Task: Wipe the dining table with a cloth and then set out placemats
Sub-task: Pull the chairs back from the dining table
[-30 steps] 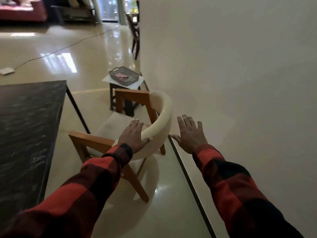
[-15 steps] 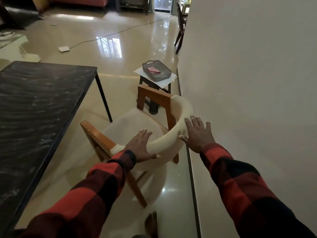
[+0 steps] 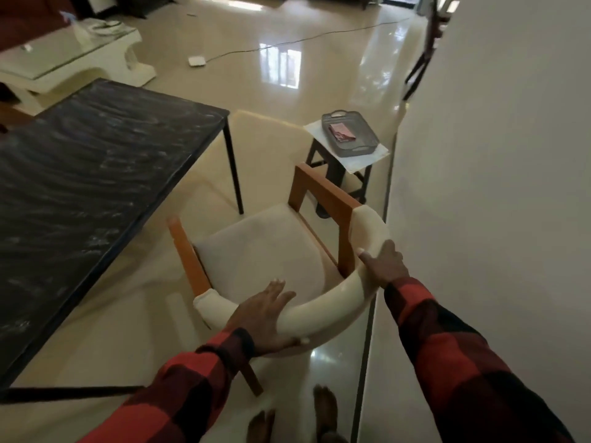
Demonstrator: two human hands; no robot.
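- Lower centre: the left hand grips the chair by its padded backrest, as before.
- Right of centre: the right hand, earlier spread open off the chair, now closes its grip on the backrest too, so the chair can likely be moved.
- Left: the dark worktop looks streaked, with no placemats on it.
- Upper right: a folded cloth lies in a grey tray on a stool.

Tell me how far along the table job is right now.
Early. Done: nothing certain; the dark dining table shows pale streaks and carries no placemats. In hand: both the left hand and right hand grip the cream backrest of the chair, which stands clear of the table. Left: wiping and laying placemats; a folded cloth sits in the grey tray on the stool.
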